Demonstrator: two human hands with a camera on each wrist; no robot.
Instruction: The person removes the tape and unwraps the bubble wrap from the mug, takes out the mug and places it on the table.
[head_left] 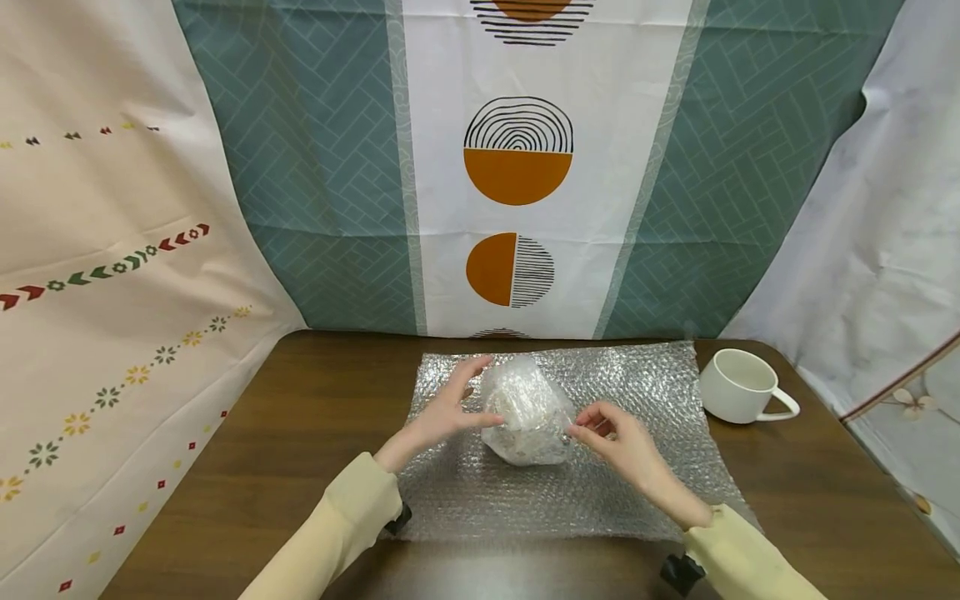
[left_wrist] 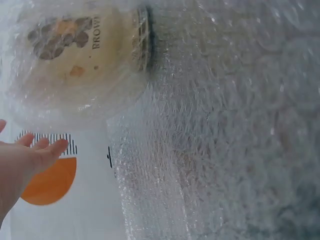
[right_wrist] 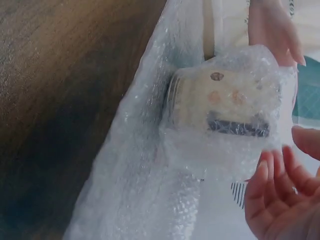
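Observation:
A rounded bundle of clear bubble wrap stands in the middle of a bubble wrap sheet. Through its layers, the left wrist view shows a cream cylinder with printed figures and lettering. On the bundle's left side is my left hand, fingers spread and thumb overlapping the wrap in the head view. My right hand is at the right side, fingers loosely bent, fingertips right at the wrap's edge. In the right wrist view, a gap separates that hand's thumb from its fingers.
A white mug stands at the back right of the brown wooden table, beside the sheet's edge, its handle pointing right. Patterned cloth hangs behind the table, with more cloth at both sides.

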